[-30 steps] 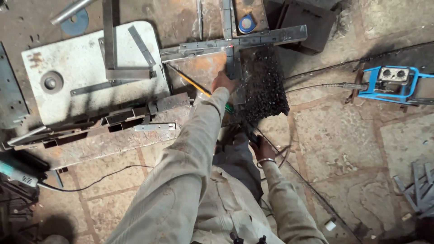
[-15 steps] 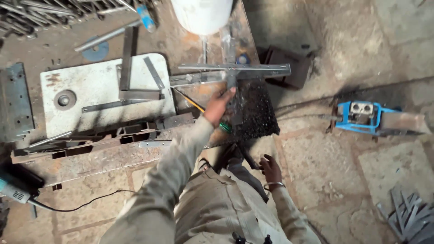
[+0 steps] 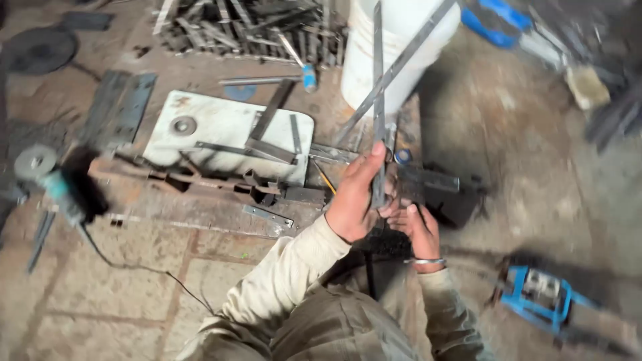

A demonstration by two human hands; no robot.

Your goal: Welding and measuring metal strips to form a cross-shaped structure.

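Observation:
My left hand (image 3: 358, 194) grips the lower end of a thin flat metal bar (image 3: 378, 93) and holds it upright. A second flat bar (image 3: 408, 57) crosses it on a slant and seems joined to it. My right hand (image 3: 418, 230), with a bangle on the wrist, is just below and to the right. Its fingers are spread and touch the bottom of the piece. Under both hands lies a dark metal block (image 3: 438, 187).
A white bucket (image 3: 414, 73) stands behind the bars. A white plate (image 3: 221, 127) with steel strips lies at left, and a scrap pile (image 3: 247, 27) at the back. An angle grinder (image 3: 53, 177) with its cable is far left. A blue machine (image 3: 542, 294) sits at lower right.
The crossed bars lay flat on the floor under my left hand; now they are lifted upright. My right hand has come up to their lower end. The view has shifted left.

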